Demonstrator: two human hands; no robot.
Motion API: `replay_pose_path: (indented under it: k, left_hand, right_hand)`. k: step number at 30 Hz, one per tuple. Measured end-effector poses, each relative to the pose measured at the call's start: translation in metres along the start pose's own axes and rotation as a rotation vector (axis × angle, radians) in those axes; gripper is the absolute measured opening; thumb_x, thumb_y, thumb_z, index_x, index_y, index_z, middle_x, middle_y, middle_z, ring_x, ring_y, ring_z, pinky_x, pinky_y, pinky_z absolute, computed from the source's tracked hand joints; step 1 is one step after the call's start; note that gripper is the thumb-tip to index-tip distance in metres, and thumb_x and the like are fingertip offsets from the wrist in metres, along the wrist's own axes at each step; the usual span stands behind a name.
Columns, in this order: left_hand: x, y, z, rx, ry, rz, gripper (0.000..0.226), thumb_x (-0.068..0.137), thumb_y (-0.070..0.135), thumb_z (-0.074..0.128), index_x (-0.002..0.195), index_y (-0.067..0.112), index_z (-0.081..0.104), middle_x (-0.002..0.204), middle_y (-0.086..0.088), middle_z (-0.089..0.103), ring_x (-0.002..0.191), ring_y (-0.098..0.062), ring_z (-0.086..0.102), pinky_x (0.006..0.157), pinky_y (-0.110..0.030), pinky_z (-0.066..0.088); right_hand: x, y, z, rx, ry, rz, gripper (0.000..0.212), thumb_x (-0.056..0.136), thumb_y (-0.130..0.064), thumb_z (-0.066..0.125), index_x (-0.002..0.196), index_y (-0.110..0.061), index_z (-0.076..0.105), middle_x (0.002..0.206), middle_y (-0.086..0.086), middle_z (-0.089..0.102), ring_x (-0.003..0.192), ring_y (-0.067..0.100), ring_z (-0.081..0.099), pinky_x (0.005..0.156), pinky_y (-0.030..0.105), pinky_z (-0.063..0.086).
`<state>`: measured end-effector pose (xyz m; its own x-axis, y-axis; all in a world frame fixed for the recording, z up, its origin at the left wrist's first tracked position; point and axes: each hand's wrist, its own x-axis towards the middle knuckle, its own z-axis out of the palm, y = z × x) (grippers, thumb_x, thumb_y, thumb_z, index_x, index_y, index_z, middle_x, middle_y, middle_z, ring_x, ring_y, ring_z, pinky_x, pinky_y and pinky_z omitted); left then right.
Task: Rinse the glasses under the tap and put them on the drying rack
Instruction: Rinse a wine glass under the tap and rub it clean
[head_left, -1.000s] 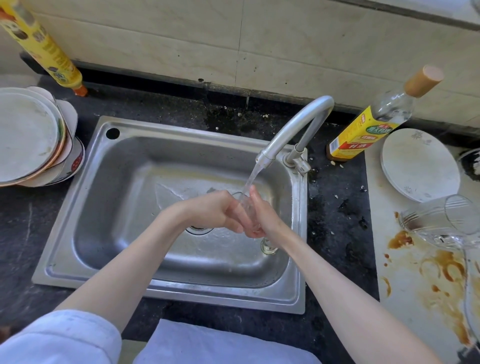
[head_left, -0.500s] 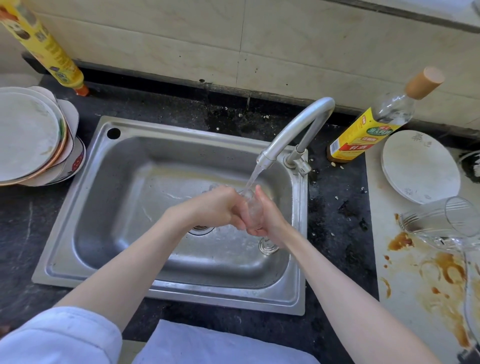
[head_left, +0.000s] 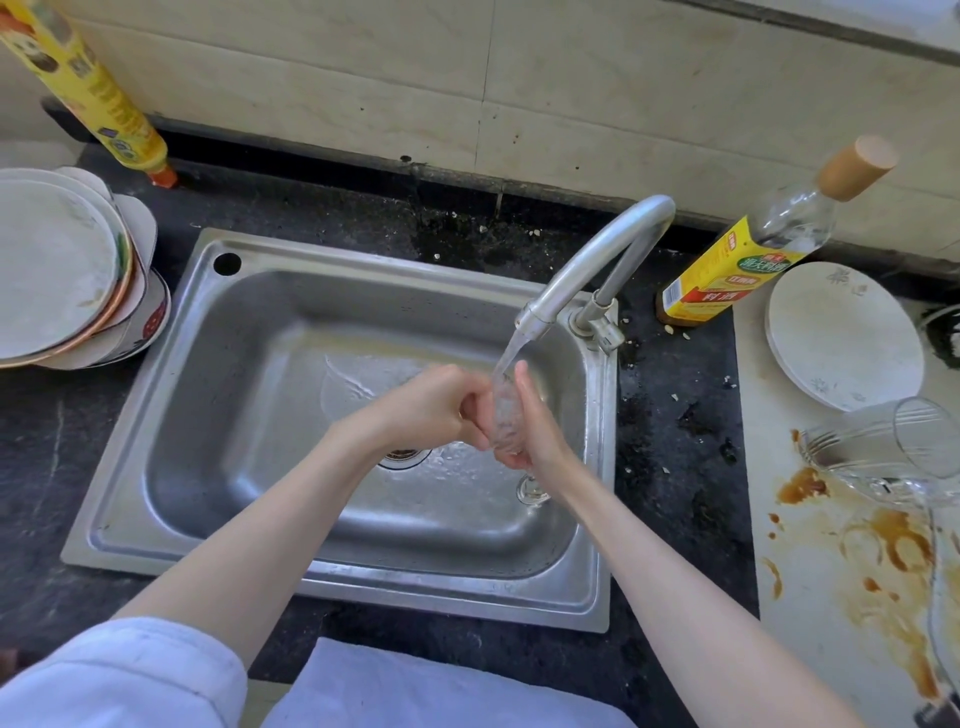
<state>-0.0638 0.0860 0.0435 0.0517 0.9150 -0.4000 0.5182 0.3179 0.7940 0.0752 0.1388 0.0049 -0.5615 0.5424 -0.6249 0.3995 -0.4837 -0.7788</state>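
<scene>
A small clear glass (head_left: 503, 410) is held upright under the running tap (head_left: 592, 270), over the steel sink (head_left: 249, 395). My right hand (head_left: 535, 421) wraps around its right side. My left hand (head_left: 441, 410) has curled fingers against its left side and rim. Water from the spout falls into the glass. Several more clear glasses (head_left: 893, 447) lie tipped on the stained board (head_left: 841, 561) at the right. No drying rack is visible.
A stack of plates (head_left: 62, 270) sits left of the sink, with a yellow bottle (head_left: 98, 98) behind it. A yellow-labelled bottle (head_left: 737, 270) and a white plate (head_left: 841, 338) stand to the right of the tap. Brown spills mark the board.
Both hands and the glass rose slightly toward the spout. My left fingers curled tighter against the glass as it turned in the stream.
</scene>
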Motion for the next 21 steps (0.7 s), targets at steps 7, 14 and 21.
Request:
replay_pose_path:
  k: [7, 14, 21]
  left_hand:
    - [-0.004, 0.004, 0.003, -0.18, -0.106, 0.019, 0.015, 0.079, 0.002, 0.07, 0.081, 0.015, 0.063, 0.075, 0.006, 0.066, 0.064, 0.006, 0.058, 0.066, -0.009, 0.042]
    - [0.0, 0.006, 0.0, 0.039, 0.097, -0.014, 0.032, 0.07, 0.015, 0.08, 0.061, 0.022, 0.049, 0.06, 0.008, 0.059, 0.052, 0.003, 0.049, 0.052, -0.015, 0.037]
    - [-0.003, -0.001, 0.001, 0.132, -0.133, 0.04, 0.015, 0.081, 0.001, 0.067, 0.085, 0.015, 0.072, 0.075, 0.018, 0.06, 0.069, 0.011, 0.054, 0.065, -0.002, 0.037]
  right_hand:
    - [-0.002, 0.0, 0.004, -0.014, 0.057, -0.064, 0.058, 0.098, -0.049, 0.024, 0.103, -0.004, 0.06, 0.056, -0.005, 0.059, 0.037, -0.002, 0.047, 0.033, 0.011, 0.028]
    - [-0.003, -0.002, 0.005, -0.073, 0.005, -0.069, 0.064, 0.094, -0.06, 0.016, 0.083, -0.019, 0.064, 0.055, -0.003, 0.055, 0.039, 0.004, 0.039, 0.037, 0.016, 0.028]
    - [-0.004, -0.008, 0.0, -0.062, 0.06, -0.026, 0.06, 0.098, -0.053, 0.019, 0.089, -0.024, 0.071, 0.06, -0.004, 0.064, 0.047, 0.004, 0.052, 0.044, 0.017, 0.034]
